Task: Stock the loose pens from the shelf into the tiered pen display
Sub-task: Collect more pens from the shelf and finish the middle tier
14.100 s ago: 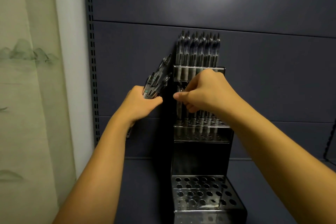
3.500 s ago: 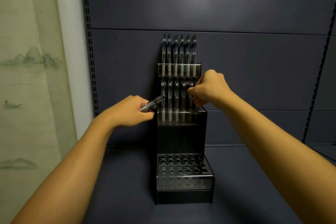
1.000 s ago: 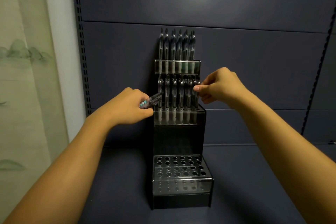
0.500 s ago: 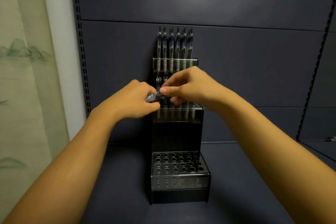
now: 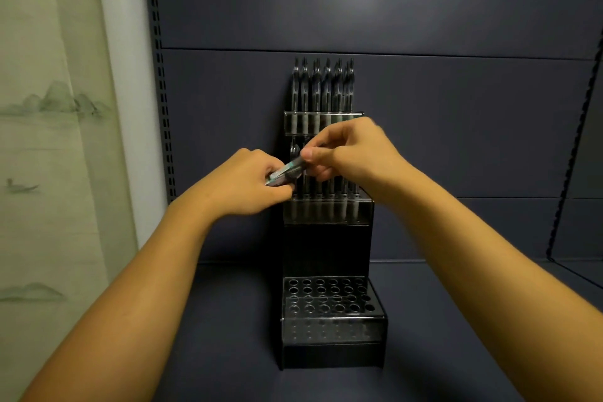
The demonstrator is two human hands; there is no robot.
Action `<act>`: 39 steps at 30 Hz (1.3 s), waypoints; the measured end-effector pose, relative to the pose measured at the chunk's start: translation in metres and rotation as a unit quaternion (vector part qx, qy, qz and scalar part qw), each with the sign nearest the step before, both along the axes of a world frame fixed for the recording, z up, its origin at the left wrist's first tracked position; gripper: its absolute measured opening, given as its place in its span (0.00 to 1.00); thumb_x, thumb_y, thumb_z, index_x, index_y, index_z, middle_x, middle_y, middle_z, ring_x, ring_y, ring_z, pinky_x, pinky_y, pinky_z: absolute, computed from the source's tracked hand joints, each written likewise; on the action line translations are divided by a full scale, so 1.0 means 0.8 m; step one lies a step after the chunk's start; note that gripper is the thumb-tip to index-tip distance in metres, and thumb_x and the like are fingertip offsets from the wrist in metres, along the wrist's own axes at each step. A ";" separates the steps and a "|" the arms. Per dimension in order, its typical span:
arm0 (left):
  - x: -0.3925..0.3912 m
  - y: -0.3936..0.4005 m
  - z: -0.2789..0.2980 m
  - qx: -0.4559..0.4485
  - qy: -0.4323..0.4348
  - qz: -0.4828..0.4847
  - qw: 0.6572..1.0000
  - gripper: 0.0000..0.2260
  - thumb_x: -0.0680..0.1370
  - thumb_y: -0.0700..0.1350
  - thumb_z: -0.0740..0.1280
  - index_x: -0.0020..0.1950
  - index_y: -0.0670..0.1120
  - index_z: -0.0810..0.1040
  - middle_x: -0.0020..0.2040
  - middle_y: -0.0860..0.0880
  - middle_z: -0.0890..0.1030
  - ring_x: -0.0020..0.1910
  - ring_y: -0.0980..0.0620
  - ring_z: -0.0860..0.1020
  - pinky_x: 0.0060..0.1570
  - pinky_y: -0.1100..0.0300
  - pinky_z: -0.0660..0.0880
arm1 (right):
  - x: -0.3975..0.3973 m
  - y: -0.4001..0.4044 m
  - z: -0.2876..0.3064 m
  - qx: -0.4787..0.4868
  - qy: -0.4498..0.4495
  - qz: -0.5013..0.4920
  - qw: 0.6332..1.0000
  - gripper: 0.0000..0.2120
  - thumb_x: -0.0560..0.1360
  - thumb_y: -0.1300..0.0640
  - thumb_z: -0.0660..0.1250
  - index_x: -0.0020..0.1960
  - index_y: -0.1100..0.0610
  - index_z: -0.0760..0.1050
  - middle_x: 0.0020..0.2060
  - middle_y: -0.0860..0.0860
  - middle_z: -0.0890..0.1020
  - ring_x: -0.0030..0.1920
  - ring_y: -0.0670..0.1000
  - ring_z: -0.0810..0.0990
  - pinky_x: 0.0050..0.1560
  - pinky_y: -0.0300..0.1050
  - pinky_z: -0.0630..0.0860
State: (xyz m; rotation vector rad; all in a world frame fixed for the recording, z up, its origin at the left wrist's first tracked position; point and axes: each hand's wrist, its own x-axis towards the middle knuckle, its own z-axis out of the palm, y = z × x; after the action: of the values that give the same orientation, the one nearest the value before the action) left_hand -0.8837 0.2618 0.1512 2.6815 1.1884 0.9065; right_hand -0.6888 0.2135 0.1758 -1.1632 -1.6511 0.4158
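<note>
One view, from the head camera, shows both hands meeting in front of the middle tier of the tiered pen display (image 5: 327,300). A small bunch of loose pens (image 5: 286,172) lies slanted between the two hands, its lower end buried in the left hand (image 5: 247,185) and its upper end reaching up to the right hand (image 5: 350,150). The left hand's fingers are curled round the bunch, gripping it at about the height of the middle tier's pens. The right hand, just beside and slightly above the left, pinches the upper end of a pen from the bunch between thumb and forefinger; its other fingers are bent loosely behind. How many pens are in the bunch cannot be told.

The display stands upright on the dark shelf (image 5: 228,336), its back against the dark blue panel (image 5: 456,124) behind. Its top tier holds a row of pens (image 5: 323,84) standing upright, and the middle tier holds another row, partly hidden by the hands. The bottom tier's perforated plate (image 5: 329,297) shows rows of round holes with no pens in them.

To the left of the panel runs a slotted upright (image 5: 160,75), then a pale wall strip, then a light curtain (image 5: 49,140) printed with faint hills and water.
</note>
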 end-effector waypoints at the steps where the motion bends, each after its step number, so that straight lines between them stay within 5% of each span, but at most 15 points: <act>1: -0.006 0.004 -0.002 -0.003 -0.002 0.018 1.000 0.11 0.76 0.48 0.71 0.37 0.44 0.78 0.28 0.50 0.74 0.24 0.57 0.67 0.25 0.64 0.63 | 0.006 0.000 0.003 0.014 0.020 -0.004 1.000 0.04 0.76 0.62 0.74 0.42 0.60 0.84 0.37 0.58 0.87 0.38 0.57 0.85 0.43 0.46 0.84; 8: -0.030 0.018 -0.020 -0.023 -0.059 0.086 0.994 0.13 0.75 0.45 0.67 0.34 0.43 0.69 0.28 0.48 0.68 0.28 0.51 0.64 0.31 0.56 0.62 | 0.041 -0.015 0.032 0.061 0.158 0.073 0.983 0.08 0.76 0.62 0.73 0.50 0.68 0.81 0.47 0.65 0.86 0.49 0.60 0.87 0.46 0.45 0.84; 13: -0.023 0.014 -0.019 -0.024 -0.061 0.069 0.995 0.14 0.75 0.44 0.67 0.32 0.44 0.67 0.28 0.49 0.68 0.28 0.53 0.63 0.30 0.57 0.61 | 0.027 -0.006 0.034 0.109 0.143 0.081 0.980 0.13 0.74 0.63 0.76 0.50 0.73 0.81 0.42 0.66 0.85 0.41 0.59 0.87 0.44 0.47 0.84; 23: -0.030 0.023 -0.027 -0.045 -0.033 0.073 0.996 0.15 0.76 0.45 0.68 0.32 0.45 0.67 0.27 0.51 0.68 0.26 0.55 0.63 0.28 0.60 0.62 | 0.002 0.025 0.024 0.144 0.084 -0.051 0.985 0.14 0.70 0.52 0.81 0.43 0.62 0.83 0.35 0.56 0.86 0.35 0.52 0.87 0.40 0.45 0.85; 39: -0.033 0.020 -0.030 -0.060 -0.027 0.077 0.995 0.13 0.77 0.46 0.68 0.34 0.44 0.73 0.29 0.49 0.72 0.27 0.53 0.67 0.30 0.58 0.65 | -0.021 0.039 0.027 0.080 -0.042 -0.072 0.993 0.19 0.70 0.50 0.79 0.43 0.67 0.81 0.33 0.57 0.85 0.32 0.51 0.86 0.37 0.46 0.85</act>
State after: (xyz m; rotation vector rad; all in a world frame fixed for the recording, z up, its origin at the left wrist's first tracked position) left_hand -0.9099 0.2781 0.1269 2.4839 1.4064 0.8881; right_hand -0.7054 0.2443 0.1970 -1.1836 -1.6285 0.1420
